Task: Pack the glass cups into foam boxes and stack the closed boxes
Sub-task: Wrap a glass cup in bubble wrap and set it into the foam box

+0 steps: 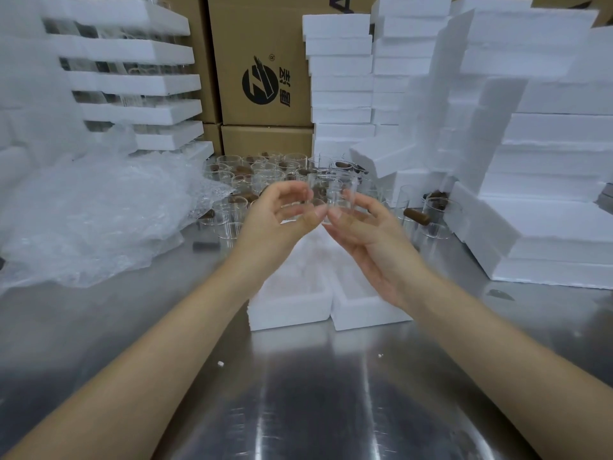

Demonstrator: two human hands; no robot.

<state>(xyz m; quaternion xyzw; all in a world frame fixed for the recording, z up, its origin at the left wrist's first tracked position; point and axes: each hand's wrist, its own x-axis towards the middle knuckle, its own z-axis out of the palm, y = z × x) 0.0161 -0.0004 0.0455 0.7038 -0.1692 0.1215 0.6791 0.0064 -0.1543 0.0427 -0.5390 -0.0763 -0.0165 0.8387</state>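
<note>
1. Fingers [293, 190] of the left hand [275, 219] are curling in narrowly toward the thumb and gripping a glass cup [297, 214]. Its clear wall is showing between them, though blur is softening its outline.
2. Just to the right, the right hand [363, 229] is pinching a second cup [341, 200] between its thumb and bent fingers [356, 199]. The two thumb tips are almost meeting.
3. Both hands are hovering over the far ends of two open foam boxes. The left foam box [285, 313] and the right foam box [365, 315] are lying side by side, their long walls touching, on the steel table [315, 400].
4. At the far left, stacked foam trays [142, 84] are rising in layers, with glass showing between them.
5. In front of them, crumpled plastic wrap [93, 220] is spreading over the left of the table.
6. At the far centre, cardboard cartons [265, 38] are standing stacked, one bearing a black logo.
7. Below the cartons, loose cups [262, 172] are crowding the table beyond the hands, some with brown pieces among them.
8. On the right, a foam stack [547, 161] is towering in several columns, and a few slabs are leaning against it near the table edge.
</note>
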